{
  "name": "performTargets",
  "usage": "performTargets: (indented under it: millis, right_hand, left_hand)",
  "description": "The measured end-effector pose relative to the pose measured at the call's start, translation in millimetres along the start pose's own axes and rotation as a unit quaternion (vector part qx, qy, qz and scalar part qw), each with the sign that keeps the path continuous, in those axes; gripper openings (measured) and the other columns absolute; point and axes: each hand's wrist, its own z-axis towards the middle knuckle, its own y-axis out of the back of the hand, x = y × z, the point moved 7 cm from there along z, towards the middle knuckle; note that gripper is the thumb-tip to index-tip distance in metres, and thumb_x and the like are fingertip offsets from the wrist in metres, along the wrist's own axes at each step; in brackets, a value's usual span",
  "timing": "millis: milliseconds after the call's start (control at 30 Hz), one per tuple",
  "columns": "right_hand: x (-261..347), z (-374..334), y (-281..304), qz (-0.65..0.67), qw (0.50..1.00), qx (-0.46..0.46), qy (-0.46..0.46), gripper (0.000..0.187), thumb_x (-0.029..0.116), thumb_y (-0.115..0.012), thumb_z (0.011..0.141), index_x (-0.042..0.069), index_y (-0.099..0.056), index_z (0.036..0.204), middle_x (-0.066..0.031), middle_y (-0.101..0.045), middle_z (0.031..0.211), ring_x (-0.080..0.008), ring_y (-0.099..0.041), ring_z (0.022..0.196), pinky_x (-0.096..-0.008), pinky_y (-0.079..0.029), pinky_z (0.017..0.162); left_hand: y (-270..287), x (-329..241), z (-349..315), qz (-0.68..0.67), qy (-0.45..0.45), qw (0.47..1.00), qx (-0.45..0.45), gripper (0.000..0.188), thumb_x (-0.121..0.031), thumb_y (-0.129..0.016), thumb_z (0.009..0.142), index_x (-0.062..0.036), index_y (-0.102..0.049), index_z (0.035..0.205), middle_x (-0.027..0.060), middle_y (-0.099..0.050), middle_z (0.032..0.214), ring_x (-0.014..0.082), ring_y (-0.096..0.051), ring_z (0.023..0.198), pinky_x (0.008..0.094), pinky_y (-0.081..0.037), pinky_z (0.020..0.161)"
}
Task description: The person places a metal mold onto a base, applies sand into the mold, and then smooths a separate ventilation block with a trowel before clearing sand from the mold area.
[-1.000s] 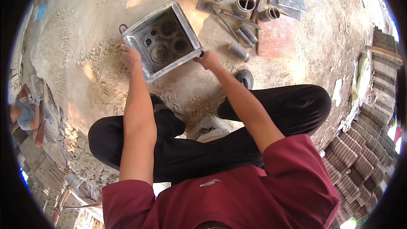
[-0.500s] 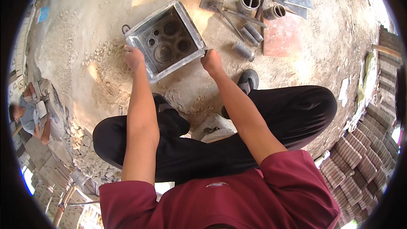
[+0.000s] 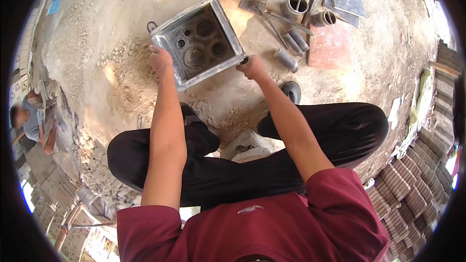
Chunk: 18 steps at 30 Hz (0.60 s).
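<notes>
The grey box [image 3: 229, 27] was out in front of the person's shins, over the dusty ground [image 3: 111, 24], tilted askew with its open side facing up. Whether it rested on the ground or hung just clear could not be told.

The left hand [image 3: 161, 61] had its grip closed on the near left wall, though the tucked fingers were hidden. The right hand [image 3: 252, 68] was curled at the right corner, its grip folded around a dark handle [image 3: 244, 59]. A metal ring [image 3: 151, 22] at the left corner was free of either hand.

As to progress, the work looked mid-handling — the box was firmly taken in both hands and not set down out of them. Round shapes showed across its floor, some dark, and no heap of loose material lay inside. Beyond it, nothing was in use: two hollow cylinders [image 3: 316, 19], three slimmer cylinders [image 3: 285, 60], a flat-bladed tool [image 3: 250, 4] and a reddish board [image 3: 330, 46] lay apart from the hands. How much was left to do could not be judged.

Little writing showed. The maroon shirt [image 3: 272, 233] carried a small pale print [image 3: 250, 209] on its chest — too blurred to make out — and a blue scrap [image 3: 54, 5] at far left was too small to read.
</notes>
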Motion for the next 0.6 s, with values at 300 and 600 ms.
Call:
performTargets:
  millis: [300,600]
  right_hand:
    - [26.8,-25.1,-2.1,-0.197,0.954,-0.223,-0.034,0.020,0.009,-0.054,0.080,0.000,-0.050,0.098,-0.0255,-0.065,0.081,-0.0425,-0.065,0.078,-0.0502,-0.053,0.066]
    - [29.4,-24.2,-1.5,-0.166,0.964,-0.207,-0.027,0.019,0.011,-0.057,0.077,0.000,-0.057,0.093,-0.0281,-0.065,0.084,-0.0440,-0.064,0.083,-0.0504,-0.052,0.076]
  left_hand:
    - [-0.3,8.4,7.3,-0.018,-0.009,1.000,0.019,0.072,-0.044,-0.023,0.099,0.0160,-0.063,0.097,0.0361,-0.061,0.102,0.0492,-0.058,0.100,0.0533,-0.046,0.088]
    - [1.5,11.9,7.6,-0.024,0.005,0.999,0.025,0.073,-0.045,-0.024,0.099,0.0165,-0.063,0.095,0.0370,-0.061,0.100,0.0494,-0.058,0.100,0.0530,-0.046,0.088]
